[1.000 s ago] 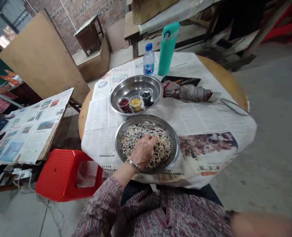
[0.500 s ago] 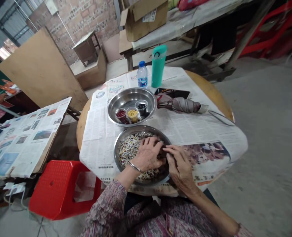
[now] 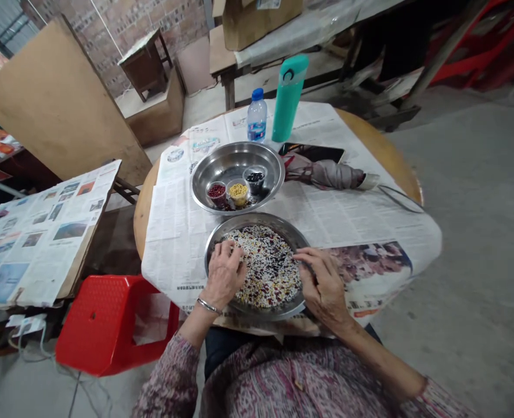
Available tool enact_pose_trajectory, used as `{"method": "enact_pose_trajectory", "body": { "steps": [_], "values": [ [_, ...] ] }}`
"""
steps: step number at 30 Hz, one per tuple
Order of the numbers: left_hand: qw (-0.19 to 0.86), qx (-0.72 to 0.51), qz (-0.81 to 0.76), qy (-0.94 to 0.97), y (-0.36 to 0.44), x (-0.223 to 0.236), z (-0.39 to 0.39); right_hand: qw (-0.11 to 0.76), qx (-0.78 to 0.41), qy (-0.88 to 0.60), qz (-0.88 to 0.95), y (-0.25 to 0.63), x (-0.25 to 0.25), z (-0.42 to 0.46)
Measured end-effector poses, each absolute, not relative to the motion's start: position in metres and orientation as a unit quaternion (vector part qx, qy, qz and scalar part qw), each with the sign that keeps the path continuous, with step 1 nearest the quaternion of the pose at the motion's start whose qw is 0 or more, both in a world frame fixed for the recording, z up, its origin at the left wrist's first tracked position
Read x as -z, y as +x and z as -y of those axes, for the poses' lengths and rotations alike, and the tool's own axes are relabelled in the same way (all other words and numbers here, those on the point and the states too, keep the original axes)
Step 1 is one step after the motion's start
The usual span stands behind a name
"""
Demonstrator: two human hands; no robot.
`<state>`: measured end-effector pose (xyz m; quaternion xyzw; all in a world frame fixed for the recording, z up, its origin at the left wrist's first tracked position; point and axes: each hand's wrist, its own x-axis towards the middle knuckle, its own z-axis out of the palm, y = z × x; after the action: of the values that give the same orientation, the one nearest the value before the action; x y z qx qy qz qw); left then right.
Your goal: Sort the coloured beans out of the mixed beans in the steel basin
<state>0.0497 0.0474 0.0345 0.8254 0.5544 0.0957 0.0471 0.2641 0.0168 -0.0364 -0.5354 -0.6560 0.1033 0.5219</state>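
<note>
We're looking out from the wearer's head, forward and steeply down over the round wooden table spread with newspaper (image 3: 170, 232), the near steel basin of mixed grains (image 3: 259, 313) close below, the patterned brick wall (image 3: 152, 23) far off up top.

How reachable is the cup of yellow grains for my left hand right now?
Probably yes: the yellow cup looks uncovered in the far bowl, just beyond the near bowl, where your left hand is. It would likely only need to clear the two rims.
</note>
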Motion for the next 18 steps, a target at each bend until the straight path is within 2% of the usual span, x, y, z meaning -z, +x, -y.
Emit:
{"method": "enact_pose_trajectory", "body": {
  "steps": [6,12,18],
  "values": [
    [0.087,-0.085,-0.628,0.769,0.073,-0.028,-0.065,0.520,-0.094,-0.532,0.661,0.263,0.034,-0.017],
    [0.190,-0.066,-0.477,0.856,0.097,-0.028,-0.073,0.517,-0.095,-0.533,0.663,0.263,0.032,-0.016],
    [0.172,0.000,-0.426,0.888,0.074,-0.046,-0.043,0.515,-0.106,-0.535,0.661,0.265,0.030,-0.016]
  ]
}}
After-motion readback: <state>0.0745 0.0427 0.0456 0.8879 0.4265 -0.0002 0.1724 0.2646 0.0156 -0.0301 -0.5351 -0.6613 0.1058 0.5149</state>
